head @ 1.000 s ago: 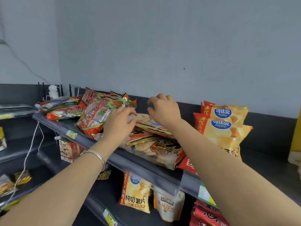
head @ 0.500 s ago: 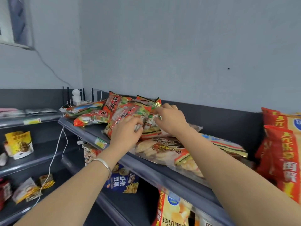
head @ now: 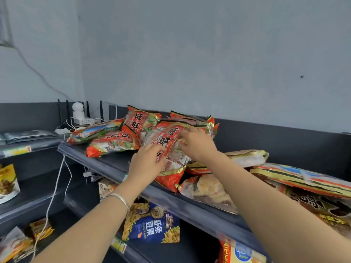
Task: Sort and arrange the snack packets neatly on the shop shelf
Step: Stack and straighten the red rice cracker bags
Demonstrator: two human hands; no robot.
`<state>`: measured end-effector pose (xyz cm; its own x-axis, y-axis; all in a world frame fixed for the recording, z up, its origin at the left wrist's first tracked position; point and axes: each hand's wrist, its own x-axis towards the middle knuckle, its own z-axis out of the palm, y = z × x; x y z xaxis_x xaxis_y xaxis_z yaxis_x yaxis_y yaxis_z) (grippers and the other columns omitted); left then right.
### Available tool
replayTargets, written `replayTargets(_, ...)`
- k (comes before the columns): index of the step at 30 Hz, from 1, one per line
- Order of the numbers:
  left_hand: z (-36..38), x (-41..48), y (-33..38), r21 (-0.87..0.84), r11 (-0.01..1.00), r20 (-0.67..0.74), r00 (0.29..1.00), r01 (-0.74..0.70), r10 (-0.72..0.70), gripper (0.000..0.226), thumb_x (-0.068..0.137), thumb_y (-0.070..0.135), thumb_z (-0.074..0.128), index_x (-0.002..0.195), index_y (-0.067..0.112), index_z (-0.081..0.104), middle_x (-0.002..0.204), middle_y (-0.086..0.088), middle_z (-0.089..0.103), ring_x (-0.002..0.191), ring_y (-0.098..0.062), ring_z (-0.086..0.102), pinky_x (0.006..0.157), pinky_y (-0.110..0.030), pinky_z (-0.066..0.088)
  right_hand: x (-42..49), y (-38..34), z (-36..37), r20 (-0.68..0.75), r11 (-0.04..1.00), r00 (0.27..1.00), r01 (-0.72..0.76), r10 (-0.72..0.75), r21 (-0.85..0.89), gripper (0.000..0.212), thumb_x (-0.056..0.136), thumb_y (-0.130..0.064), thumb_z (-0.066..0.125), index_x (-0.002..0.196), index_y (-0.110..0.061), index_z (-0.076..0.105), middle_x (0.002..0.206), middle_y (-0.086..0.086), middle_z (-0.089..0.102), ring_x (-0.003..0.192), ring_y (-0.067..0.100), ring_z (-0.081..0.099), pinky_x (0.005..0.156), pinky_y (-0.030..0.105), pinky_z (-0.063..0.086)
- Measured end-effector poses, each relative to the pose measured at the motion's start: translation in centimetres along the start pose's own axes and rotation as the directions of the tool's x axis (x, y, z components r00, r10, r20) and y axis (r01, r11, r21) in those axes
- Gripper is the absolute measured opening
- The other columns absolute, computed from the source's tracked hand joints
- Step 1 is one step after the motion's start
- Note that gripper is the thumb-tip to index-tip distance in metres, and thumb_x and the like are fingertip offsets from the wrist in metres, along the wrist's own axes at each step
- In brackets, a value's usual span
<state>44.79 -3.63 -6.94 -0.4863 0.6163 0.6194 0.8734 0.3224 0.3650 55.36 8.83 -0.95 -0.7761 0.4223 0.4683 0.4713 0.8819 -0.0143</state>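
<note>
Lifting the red packet [head: 167,138] is best done evenly, since it is pinched at its near edge by the left hand [head: 145,165] and gripped at its far side by the right hand [head: 197,147], atop the heap [head: 114,143] on the dark top shelf [head: 106,163]. A grey wall [head: 190,54] and a router [head: 83,121] are seen behind.

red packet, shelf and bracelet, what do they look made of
The red packet looks like glossy plastic film with gold foil-like trim: it crinkles and glints. The shelf is probably painted metal, matte dark grey, with a thin folded lip. The bracelet looks like polished silvery metal.
</note>
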Motion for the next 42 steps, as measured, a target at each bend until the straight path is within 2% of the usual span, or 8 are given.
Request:
replayTargets(9, 1.1, 4.1, -6.6, 0.031, 0.999, -0.005, 0.999, 0.042, -0.042, 0.029, 0.091, 0.029, 0.055, 0.120, 0.025, 0.058, 0.122, 0.004, 0.057, 0.116, -0.017, 0.051, 0.096, -0.039, 0.043, 8.1, -3.2, 3.4, -0.031, 0.993, 0.992, 0.118, -0.118, -0.010, 0.038, 0.092, -0.030, 0.049, 0.130, -0.025, 0.053, 0.129, 0.007, 0.051, 0.120, 0.030, 0.046, 0.088, 0.043, 0.047)
replayTargets(13, 0.2, 6.0, -9.8, 0.106, 0.991, -0.038, 0.996, 0.082, -0.078, 0.029, 0.091, 0.027, 0.055, 0.120, 0.024, 0.058, 0.119, 0.002, 0.056, 0.115, -0.020, 0.049, 0.092, -0.038, 0.042, 12.1, -5.1, 4.6, 0.017, 0.983, 0.983, 0.181, -0.181, -0.006, 0.039, 0.093, -0.033, 0.048, 0.131, -0.024, 0.053, 0.134, 0.009, 0.049, 0.124, 0.032, 0.044, 0.094, 0.046, 0.044)
replayTargets(19, -0.7, 7.5, -15.9, 0.187, 0.969, -0.112, 0.983, 0.161, -0.142, 0.034, 0.088, 0.025, 0.058, 0.122, 0.025, 0.057, 0.119, 0.001, 0.056, 0.115, -0.021, 0.049, 0.089, -0.035, 0.040, 17.5, -9.6, 7.8, 0.105, 0.955, 0.949, 0.298, -0.297, 0.009, 0.043, 0.092, -0.037, 0.049, 0.132, -0.022, 0.051, 0.129, 0.008, 0.052, 0.117, 0.031, 0.051, 0.091, 0.045, 0.047)
replayTargets(22, -1.4, 8.7, -19.4, 0.211, 0.956, -0.165, 0.971, 0.204, -0.170, 0.037, 0.087, 0.027, 0.058, 0.123, 0.025, 0.056, 0.123, 0.001, 0.056, 0.118, -0.021, 0.048, 0.092, -0.037, 0.040, 20.4, -11.3, 9.7, 0.149, 0.949, 0.938, 0.313, -0.313, 0.020, 0.044, 0.092, -0.037, 0.050, 0.134, -0.021, 0.049, 0.129, 0.007, 0.054, 0.116, 0.030, 0.053, 0.090, 0.045, 0.048)
replayTargets(27, -2.1, 12.0, -24.5, 0.228, 0.954, -0.206, 0.967, 0.197, -0.150, 0.041, 0.086, 0.028, 0.061, 0.126, 0.023, 0.056, 0.127, -0.001, 0.054, 0.121, -0.022, 0.047, 0.099, -0.041, 0.039, 24.8, -13.5, 12.9, 0.190, 0.966, 0.947, 0.254, -0.258, 0.048, 0.046, 0.091, -0.038, 0.051, 0.134, -0.023, 0.047, 0.129, 0.005, 0.057, 0.114, 0.028, 0.055, 0.090, 0.045, 0.050)
replayTargets(33, -3.4, 16.5, -30.7, 0.228, 0.967, -0.226, 0.972, 0.116, -0.064, 0.039, 0.087, 0.027, 0.058, 0.125, 0.026, 0.055, 0.126, 0.002, 0.051, 0.120, -0.020, 0.045, 0.098, -0.040, 0.034, 30.2, -16.8, 15.6, 0.134, 0.977, 0.980, 0.124, -0.148, 0.173, 0.034, 0.092, -0.034, 0.052, 0.119, -0.015, 0.057, 0.114, 0.007, 0.061, 0.098, 0.025, 0.059, 0.083, 0.041, 0.052)
replayTargets(38, -5.8, 20.0, -36.7, 0.077, 0.993, -0.235, 0.969, 0.094, -0.074, 0.029, 0.089, 0.022, 0.055, 0.118, 0.020, 0.061, 0.124, -0.003, 0.055, 0.119, -0.024, 0.048, 0.096, -0.038, 0.038, 33.8, -19.3, 17.4, 0.165, 0.974, 0.986, -0.054, 0.017, 0.221, 0.030, 0.090, -0.030, 0.051, 0.115, -0.014, 0.056, 0.110, 0.008, 0.063, 0.094, 0.025, 0.059, 0.080, 0.038, 0.052)
replayTargets(42, -5.8, 22.0, -39.3, 0.008, 0.997, -0.159, 0.984, 0.078, -0.076, 0.029, 0.090, 0.025, 0.054, 0.118, 0.023, 0.060, 0.124, -0.003, 0.055, 0.118, -0.023, 0.049, 0.094, -0.039, 0.042, 34.4, -19.5, 18.6, 0.183, 0.968, 0.976, -0.157, 0.122, 0.197, 0.033, 0.092, -0.028, 0.052, 0.122, -0.016, 0.053, 0.115, 0.007, 0.063, 0.094, 0.023, 0.061, 0.078, 0.035, 0.052)
